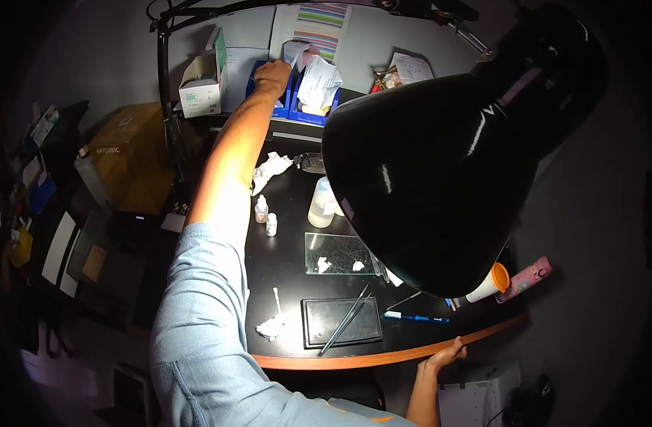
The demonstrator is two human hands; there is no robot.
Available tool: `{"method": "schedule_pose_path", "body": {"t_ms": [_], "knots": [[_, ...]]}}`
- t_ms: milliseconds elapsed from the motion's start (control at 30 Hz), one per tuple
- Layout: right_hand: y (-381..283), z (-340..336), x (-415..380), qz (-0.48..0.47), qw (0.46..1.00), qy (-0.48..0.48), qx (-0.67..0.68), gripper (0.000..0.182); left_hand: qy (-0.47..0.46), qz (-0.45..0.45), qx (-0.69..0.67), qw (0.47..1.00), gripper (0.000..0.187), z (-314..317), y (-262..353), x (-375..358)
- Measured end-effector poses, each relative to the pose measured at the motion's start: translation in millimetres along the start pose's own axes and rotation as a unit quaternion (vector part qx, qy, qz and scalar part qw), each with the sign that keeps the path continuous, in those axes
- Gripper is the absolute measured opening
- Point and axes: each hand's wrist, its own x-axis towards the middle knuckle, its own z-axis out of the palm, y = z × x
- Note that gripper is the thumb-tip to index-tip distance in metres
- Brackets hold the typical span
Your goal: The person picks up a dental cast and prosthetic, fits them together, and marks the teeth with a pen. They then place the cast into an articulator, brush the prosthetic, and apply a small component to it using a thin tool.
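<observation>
My left hand (272, 75) reaches over the left blue bin (282, 110) at the back of the desk, its fingers curled. What they hold, if anything, is hidden. Beside its fingertips stands a whitish packet (294, 54). The right blue bin (316, 118) holds a white printed packet (319, 83). My right hand (445, 353) is low at the front edge of the desk, fingers loosely bent and apart, with nothing visible in them. Nearest to it lies a blue toothbrush (417, 317).
A large black lamp shade (418, 178) blocks the desk's right side. Around the middle are a glass plate (333, 245) with white bits, a bottle (321, 203), small vials (262, 210), crumpled tissue (272, 171) and a black tray (368, 331) with tweezers (343, 320).
</observation>
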Motion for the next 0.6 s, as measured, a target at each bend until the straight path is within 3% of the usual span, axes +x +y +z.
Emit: {"method": "schedule_pose_path", "body": {"t_ms": [200, 267, 333, 400, 467, 533, 600], "knots": [[-8.8, -20.8, 10.7, 0.007, 0.997, -0.009, -0.079, 0.065, 0.002, 0.007, -0.008, 1.000, 0.027, 3.7, -0.6, 4.4], [-2.6, -47.5, 41.5, -0.092, 0.988, 0.064, -0.105, 0.054, 0.000, 0.007, -0.013, 1.000, 0.028, 1.7, 0.9, 1.6], [-52.2, -37.5, 15.3, -0.325, 0.937, 0.069, -0.105, 0.037, 0.004, 0.002, -0.014, 1.000, 0.028, -2.7, 3.3, -3.6], [-98.6, -19.2, 2.1, -0.519, 0.848, -0.103, -0.031, 0.021, -0.001, 0.010, -0.004, 1.000, 0.028, 3.9, 3.4, -1.8], [-144.5, 8.3, -33.4, -0.532, 0.791, -0.302, -0.035, 0.014, -0.020, 0.009, 0.004, 1.000, 0.028, -4.6, 3.7, -7.6], [-180.3, 45.2, -61.1, -0.572, 0.679, -0.455, -0.070, 0.014, -0.018, -0.009, -0.004, 1.000, 0.029, -6.6, 5.7, -5.7], [-201.1, 79.8, -89.4, -0.596, 0.615, -0.512, -0.071, 0.018, -0.030, -0.002, -0.044, 0.999, 0.032, -9.2, 2.2, -0.8]]}}
